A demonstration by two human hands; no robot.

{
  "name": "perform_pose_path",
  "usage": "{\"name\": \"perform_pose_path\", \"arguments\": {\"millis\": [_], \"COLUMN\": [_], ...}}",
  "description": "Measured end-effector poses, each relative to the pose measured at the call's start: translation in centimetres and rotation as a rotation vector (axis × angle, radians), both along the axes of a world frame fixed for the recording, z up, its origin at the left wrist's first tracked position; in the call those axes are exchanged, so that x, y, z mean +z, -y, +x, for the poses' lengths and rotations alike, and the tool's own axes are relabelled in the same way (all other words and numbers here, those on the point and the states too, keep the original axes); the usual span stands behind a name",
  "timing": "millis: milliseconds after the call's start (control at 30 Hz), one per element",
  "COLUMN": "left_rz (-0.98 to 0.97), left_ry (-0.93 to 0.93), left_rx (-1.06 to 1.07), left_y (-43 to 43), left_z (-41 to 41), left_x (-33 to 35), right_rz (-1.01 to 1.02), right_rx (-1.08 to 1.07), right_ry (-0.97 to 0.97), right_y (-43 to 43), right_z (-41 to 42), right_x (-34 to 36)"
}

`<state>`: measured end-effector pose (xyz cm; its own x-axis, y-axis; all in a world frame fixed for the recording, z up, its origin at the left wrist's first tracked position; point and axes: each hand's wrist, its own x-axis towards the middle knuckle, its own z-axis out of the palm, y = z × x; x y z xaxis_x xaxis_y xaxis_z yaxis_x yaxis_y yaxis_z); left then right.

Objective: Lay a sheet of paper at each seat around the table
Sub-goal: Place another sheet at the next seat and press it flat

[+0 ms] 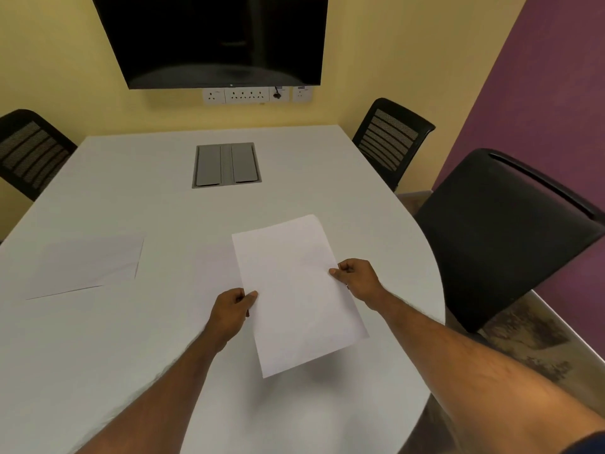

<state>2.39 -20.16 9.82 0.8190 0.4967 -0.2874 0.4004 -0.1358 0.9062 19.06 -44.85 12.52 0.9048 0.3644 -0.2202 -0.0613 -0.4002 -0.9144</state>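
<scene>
I hold a white sheet of paper (296,290) just above the white table (137,198), near its right edge. My left hand (230,311) pinches the sheet's left edge and my right hand (357,278) pinches its right edge. The sheet casts a shadow on the table below its near corner. Another white sheet (88,265) lies flat on the table at the left. A black chair (501,231) stands close on the right, beside the held sheet.
A grey cable hatch (226,164) is set into the table's middle. A mesh-backed chair (391,139) stands at the far right, another (29,152) at the far left. A dark screen (222,37) and wall sockets (248,95) are on the yellow wall.
</scene>
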Motion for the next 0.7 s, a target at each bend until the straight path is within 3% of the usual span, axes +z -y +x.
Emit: {"name": "perform_pose_path", "arguments": {"millis": [700], "left_rz": [-0.092], "left_ry": [-0.109], "left_rx": [0.221], "left_y": [16.9], "left_z": [11.8], "left_x": [-4.5], "right_rz": [-0.134], "right_rx": [0.289], "right_ry": [-0.008], "right_y": [11.1], "right_z": [19.5], "right_x": [-3.8]}}
